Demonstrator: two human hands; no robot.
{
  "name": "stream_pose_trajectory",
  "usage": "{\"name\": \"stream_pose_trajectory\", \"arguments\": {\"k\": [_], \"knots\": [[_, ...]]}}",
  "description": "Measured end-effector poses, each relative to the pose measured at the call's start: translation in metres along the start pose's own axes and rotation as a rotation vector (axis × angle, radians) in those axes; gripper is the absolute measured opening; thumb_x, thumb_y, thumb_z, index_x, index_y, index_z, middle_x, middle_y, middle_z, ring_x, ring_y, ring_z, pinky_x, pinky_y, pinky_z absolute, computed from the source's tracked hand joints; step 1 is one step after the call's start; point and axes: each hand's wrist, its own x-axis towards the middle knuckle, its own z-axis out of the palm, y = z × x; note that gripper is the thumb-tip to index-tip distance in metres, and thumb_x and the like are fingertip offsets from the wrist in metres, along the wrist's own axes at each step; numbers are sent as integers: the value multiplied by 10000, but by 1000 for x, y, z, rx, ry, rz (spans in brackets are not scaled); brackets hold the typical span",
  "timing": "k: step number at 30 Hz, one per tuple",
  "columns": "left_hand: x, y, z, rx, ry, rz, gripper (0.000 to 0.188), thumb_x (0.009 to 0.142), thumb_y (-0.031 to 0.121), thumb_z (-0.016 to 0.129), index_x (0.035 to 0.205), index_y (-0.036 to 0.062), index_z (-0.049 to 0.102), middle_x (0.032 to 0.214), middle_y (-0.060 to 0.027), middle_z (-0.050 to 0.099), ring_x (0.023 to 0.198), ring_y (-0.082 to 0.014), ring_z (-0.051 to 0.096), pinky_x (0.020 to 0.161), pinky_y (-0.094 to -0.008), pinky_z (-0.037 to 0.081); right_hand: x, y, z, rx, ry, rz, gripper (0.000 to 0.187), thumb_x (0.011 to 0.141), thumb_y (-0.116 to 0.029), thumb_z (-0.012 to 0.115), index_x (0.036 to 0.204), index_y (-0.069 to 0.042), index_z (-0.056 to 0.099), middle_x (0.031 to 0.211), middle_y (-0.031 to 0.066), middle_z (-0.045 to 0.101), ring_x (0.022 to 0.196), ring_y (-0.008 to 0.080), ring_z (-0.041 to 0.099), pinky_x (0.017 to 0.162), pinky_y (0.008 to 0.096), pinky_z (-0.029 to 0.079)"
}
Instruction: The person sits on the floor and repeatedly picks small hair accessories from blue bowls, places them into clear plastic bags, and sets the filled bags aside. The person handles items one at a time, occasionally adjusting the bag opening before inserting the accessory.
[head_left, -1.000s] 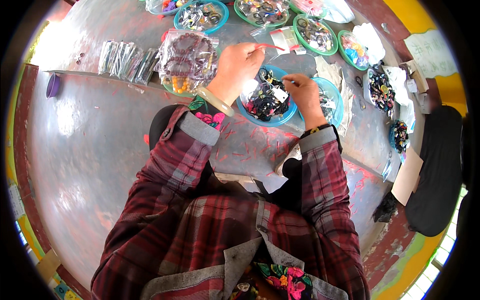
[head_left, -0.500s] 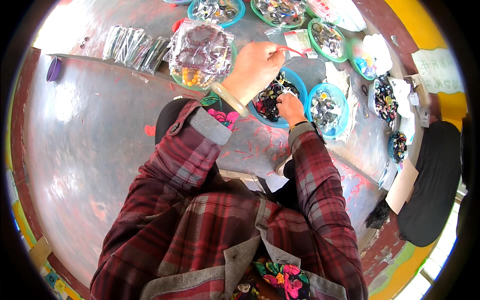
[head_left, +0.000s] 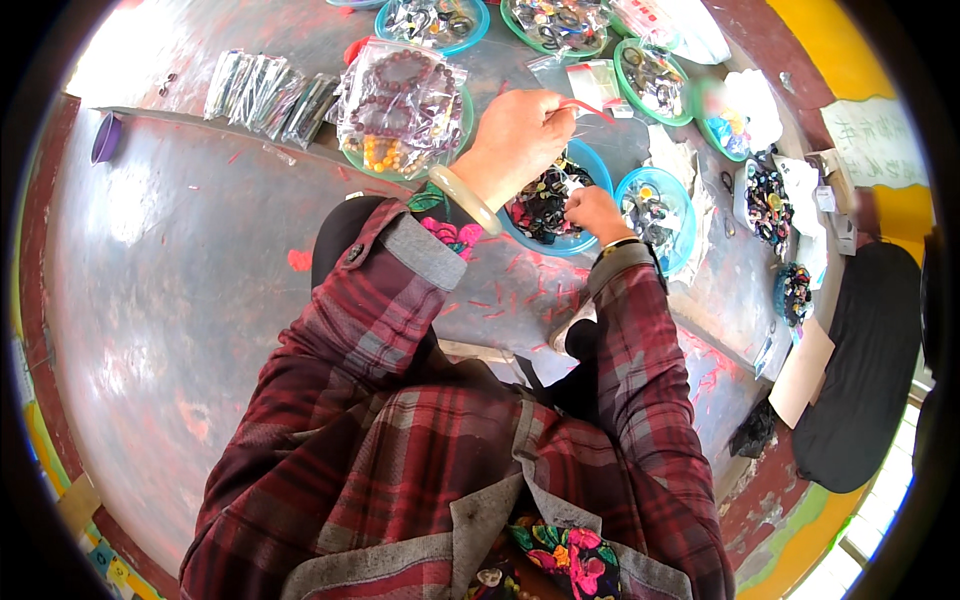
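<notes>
My left hand [head_left: 515,140], with a pale bangle at its wrist, is closed in a pinch on a thin red strip [head_left: 590,108] whose free end sticks out to the right. It hovers over the far left side of a blue basket [head_left: 590,160]. A tangle of dark, colourful small trinkets [head_left: 540,205] fills that basket. Over its right part, my right hand [head_left: 597,212] has its fingertips pressed together near a small pale bit; what they grip is too small to make out. A second, lighter blue basket [head_left: 688,235] with mixed small pieces stands just right of this hand.
Bagged bead bracelets [head_left: 395,110] lie on a green basket to the left, beside a row of flat packets [head_left: 265,95]. More baskets of trinkets [head_left: 655,80] line the far side. Red scraps [head_left: 520,285] litter the grey surface. Scissors [head_left: 728,185] lie at the right.
My right hand has shifted slightly right and nearer to me. My left hand has moved a little right and down, still pinching the red strip.
</notes>
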Motion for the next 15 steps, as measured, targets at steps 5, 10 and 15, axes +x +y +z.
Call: {"name": "stream_pose_trajectory", "arguments": {"k": [5,10,15], "knots": [[0,4,-3,3,-19,-27,248,824,246,538,908,40,646,638,-141,564,574,-237,545,530,-344,414,-28,-20,-56,570,-6,94,121,694,-113,652,768,-20,634,658,17,611,573,89,548,509,227,395],[-3,15,-5,-24,-4,-44,253,800,245,505,854,39,641,646,-197,569,594,-341,569,537,-404,427,-53,-32,-90,667,114,93,142,726,-110,660,839,-32,630,735,-5,615,634,69,536,593,208,399],[-1,20,-4,4,-64,-111,288,833,263,522,890,6,638,617,-176,565,542,-268,568,512,-358,416,-70,-35,-104,939,213,7,77,812,-83,610,880,-46,611,848,20,634,774,90,578,706,228,452]]}}
